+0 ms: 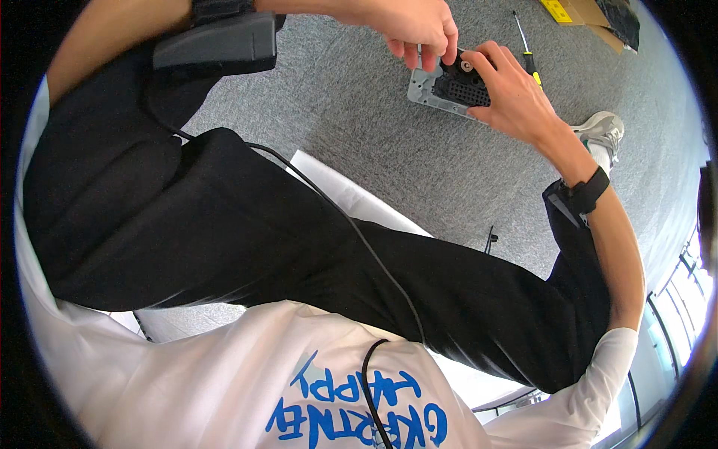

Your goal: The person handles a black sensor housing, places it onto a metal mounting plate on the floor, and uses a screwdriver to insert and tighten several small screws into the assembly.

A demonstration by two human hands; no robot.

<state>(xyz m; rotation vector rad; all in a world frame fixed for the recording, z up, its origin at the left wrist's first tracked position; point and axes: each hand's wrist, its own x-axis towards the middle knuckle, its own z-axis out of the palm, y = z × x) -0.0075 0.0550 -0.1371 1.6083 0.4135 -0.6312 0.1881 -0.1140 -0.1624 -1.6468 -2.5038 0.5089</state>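
A grey metal plate (425, 87) with a black multi-pin connector block (465, 90) on it sits just above the grey carpet at the top centre. My right hand (512, 93) wraps around the block from the right, thumb on its round black top. My left hand (419, 30) reaches in from the upper left. Its fingertips pinch the upper edge of the plate and block. A black band sits on my right wrist (587, 191), and a black box-shaped device (217, 41) is strapped to my left forearm.
A screwdriver with a yellow and black handle (528, 54) lies on the carpet (389, 142) just beyond my right hand. A cardboard box (587, 11) lies at the top right. My legs in black trousers, a grey shoe (604, 131), a white seat (359, 198) and a black cable (351, 224) fill the middle.
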